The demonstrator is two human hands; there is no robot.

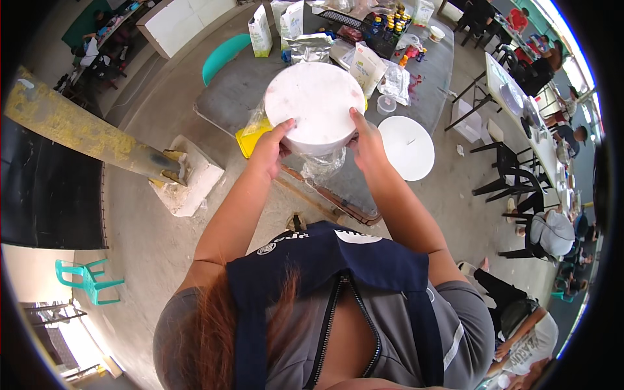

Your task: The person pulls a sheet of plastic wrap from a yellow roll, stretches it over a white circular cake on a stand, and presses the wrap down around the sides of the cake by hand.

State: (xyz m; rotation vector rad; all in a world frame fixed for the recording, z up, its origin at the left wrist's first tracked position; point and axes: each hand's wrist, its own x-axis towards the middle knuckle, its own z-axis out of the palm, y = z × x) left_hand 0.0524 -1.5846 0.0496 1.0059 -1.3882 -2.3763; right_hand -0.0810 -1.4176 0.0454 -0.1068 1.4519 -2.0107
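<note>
A thick round white block [314, 105], perhaps foam, is held up over the near part of a grey table [224, 97]. My left hand [273, 146] grips its lower left edge, thumb on top and fingers underneath. At the lower right edge my right hand [363, 136] holds it the same way. Clear plastic film [324, 165] hangs beneath the block. Something yellow [251, 139] lies behind my left hand, partly hidden. To the right of my right hand lies a flat white disc [407, 148] with a small mark on it.
Paper packs [368, 68], a silver pouch [312, 48], a black basket [336, 19] and small bottles [387, 27] crowd the table's far side. A slanting yellow-grey pole [97, 136] stands on a concrete block [195, 190] at left. Black chairs [512, 170], a long table and several people are at right.
</note>
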